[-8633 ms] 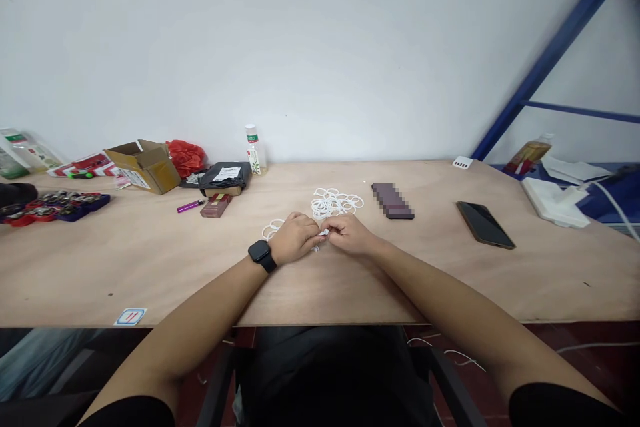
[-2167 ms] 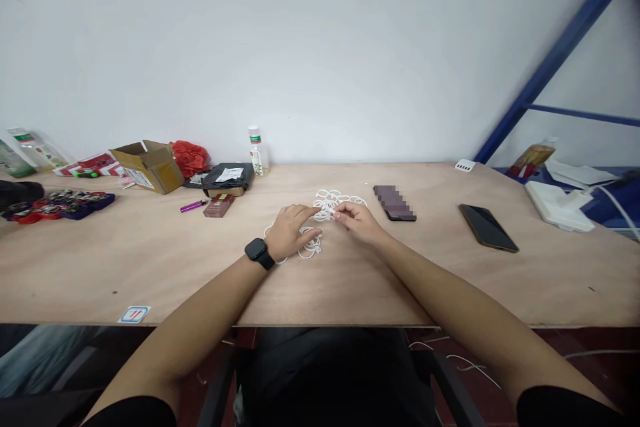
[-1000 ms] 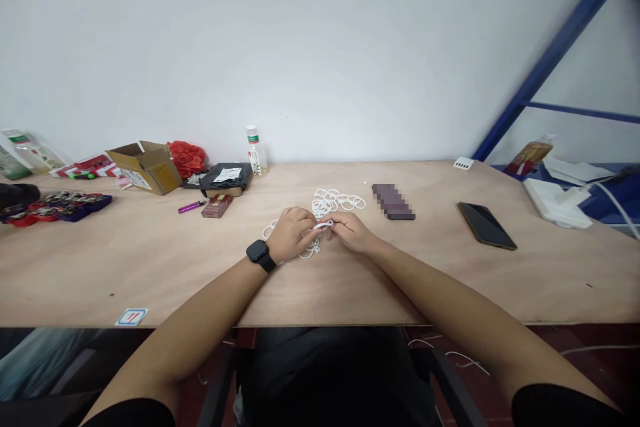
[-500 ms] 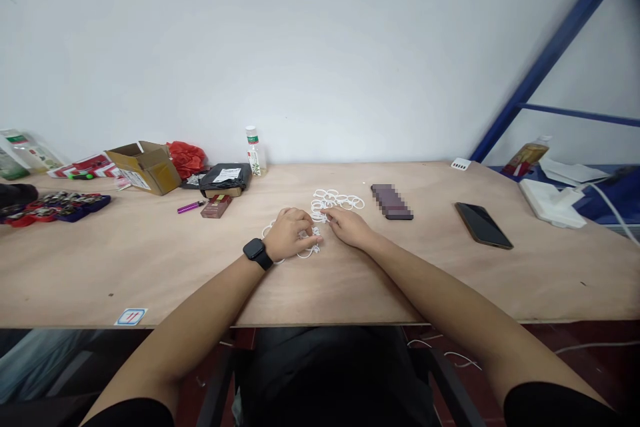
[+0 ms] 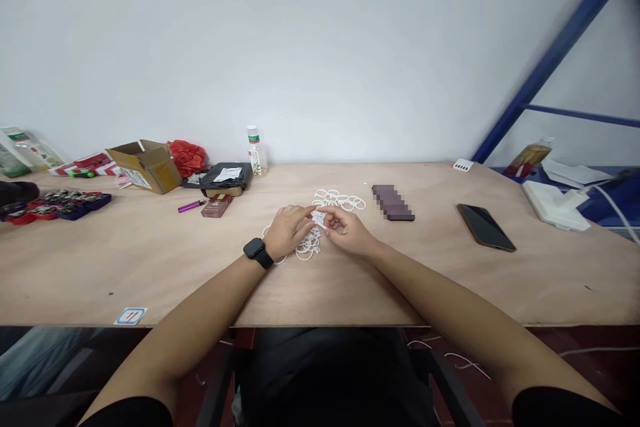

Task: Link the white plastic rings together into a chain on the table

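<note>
Small white plastic rings, the look of curtain rings, lie in loose piles on the wooden table. A bunch of white rings [image 5: 319,219] is pinched between the fingertips of both hands. My left hand [image 5: 289,232], with a black watch at its wrist, reaches over the nearer pile and is closed on the bunch from the left. From the right, my right hand [image 5: 349,232] has its thumb and index finger closed round the same bunch. The nearer pile of rings [image 5: 307,245] is partly under my left hand. Just beyond the fingers lies the farther pile of rings [image 5: 341,199].
Right of the rings lie a pixelated dark phone-like slab [image 5: 393,203] and a black phone [image 5: 485,227]. To the left are a dark red box [image 5: 217,205], a purple lighter-like stick [image 5: 191,206], a black parcel [image 5: 227,177], a bottle [image 5: 255,152] and an open carton [image 5: 145,167].
My right hand has turned and its fingertips have met those of my left hand around a bunch of rings. My left fingers have stretched forward, uncovering more of the nearer pile.
</note>
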{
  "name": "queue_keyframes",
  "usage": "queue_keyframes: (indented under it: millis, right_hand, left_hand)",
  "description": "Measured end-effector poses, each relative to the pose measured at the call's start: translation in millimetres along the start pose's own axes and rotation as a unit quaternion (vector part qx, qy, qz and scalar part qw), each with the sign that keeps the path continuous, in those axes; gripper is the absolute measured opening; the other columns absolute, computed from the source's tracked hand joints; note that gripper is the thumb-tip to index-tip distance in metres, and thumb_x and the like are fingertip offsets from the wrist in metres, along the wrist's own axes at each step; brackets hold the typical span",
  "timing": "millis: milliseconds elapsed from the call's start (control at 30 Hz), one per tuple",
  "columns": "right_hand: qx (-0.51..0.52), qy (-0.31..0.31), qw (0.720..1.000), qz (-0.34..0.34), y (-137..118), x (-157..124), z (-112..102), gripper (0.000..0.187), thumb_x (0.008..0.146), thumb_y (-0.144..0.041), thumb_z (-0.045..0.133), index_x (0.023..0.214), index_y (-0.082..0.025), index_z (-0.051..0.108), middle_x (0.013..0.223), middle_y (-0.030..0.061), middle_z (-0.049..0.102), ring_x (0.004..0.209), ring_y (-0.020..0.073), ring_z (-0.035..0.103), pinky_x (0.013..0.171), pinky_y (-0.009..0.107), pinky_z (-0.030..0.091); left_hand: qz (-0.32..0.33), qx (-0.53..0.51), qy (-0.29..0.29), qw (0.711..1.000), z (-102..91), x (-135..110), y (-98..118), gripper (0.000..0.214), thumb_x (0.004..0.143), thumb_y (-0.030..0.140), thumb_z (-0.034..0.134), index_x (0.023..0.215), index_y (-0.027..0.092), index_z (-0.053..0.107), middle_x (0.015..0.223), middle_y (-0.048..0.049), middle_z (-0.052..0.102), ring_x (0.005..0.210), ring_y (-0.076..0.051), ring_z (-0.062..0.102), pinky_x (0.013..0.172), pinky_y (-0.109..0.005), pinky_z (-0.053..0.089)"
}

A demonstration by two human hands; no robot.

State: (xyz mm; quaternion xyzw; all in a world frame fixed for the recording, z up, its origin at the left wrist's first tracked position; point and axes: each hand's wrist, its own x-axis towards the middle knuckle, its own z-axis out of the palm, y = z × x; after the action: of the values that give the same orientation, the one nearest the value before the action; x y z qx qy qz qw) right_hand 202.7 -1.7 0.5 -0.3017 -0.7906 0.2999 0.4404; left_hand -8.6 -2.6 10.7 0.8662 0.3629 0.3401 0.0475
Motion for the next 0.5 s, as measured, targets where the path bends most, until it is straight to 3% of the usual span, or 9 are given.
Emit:
queue_keyframes:
  millis: [100, 200, 333, 500]
  right_hand:
    - [0.018, -0.020, 1.000, 0.011, -3.6, -1.8, 3.2, 0.030, 0.082, -0.022, 0.059, 0.111, -0.019, 0.060, 0.083, 0.0016, 0.061, 0.069, 0.0114, 0.056, 0.063, 0.024, 0.047]
    - [0.026, -0.039, 0.998, 0.035, -2.7, -2.9, 3.2, 0.030, 0.084, -0.027, 0.058, 0.113, -0.018, 0.059, 0.085, 0.0024, 0.064, 0.062, 0.0100, 0.055, 0.057, 0.022, 0.045]
    - [-0.041, -0.027, 0.998, 0.035, -1.9, -2.1, 1.4, 0.029, 0.085, -0.030, 0.058, 0.112, -0.018, 0.062, 0.077, 0.0011, 0.064, 0.058, 0.0105, 0.053, 0.055, 0.023, 0.044]
    - [-0.152, -0.001, 0.988, 0.006, 8.7, 4.2, -9.5, 0.033, 0.088, -0.025, 0.054, 0.119, -0.020, 0.061, 0.109, 0.0077, 0.066, 0.077, 0.0153, 0.060, 0.075, 0.031, 0.050]
  left_hand:
    - [0.021, -0.013, -0.009, 1.000, -1.0, 0.4, 0.5, 0.029, 0.097, 0.039, 0.044, 0.110, 0.022, 0.063, 0.101, -0.0063, 0.069, 0.096, -0.020, 0.060, 0.088, -0.037, 0.042]
    - [0.020, -0.007, -0.013, 1.000, -1.3, 0.6, 1.7, 0.029, 0.097, 0.042, 0.045, 0.092, 0.021, 0.065, 0.090, -0.0044, 0.069, 0.087, -0.018, 0.061, 0.086, -0.036, 0.041]
    - [0.025, 0.011, -0.020, 0.999, -0.1, 0.2, 2.3, 0.029, 0.096, 0.043, 0.048, 0.086, 0.020, 0.063, 0.089, -0.0036, 0.069, 0.087, -0.017, 0.061, 0.087, -0.036, 0.040]
    - [0.009, 0.017, -0.003, 1.000, -1.0, -0.4, -2.7, 0.026, 0.091, 0.042, 0.055, 0.080, 0.020, 0.062, 0.094, -0.0033, 0.069, 0.092, -0.018, 0.060, 0.089, -0.037, 0.039]
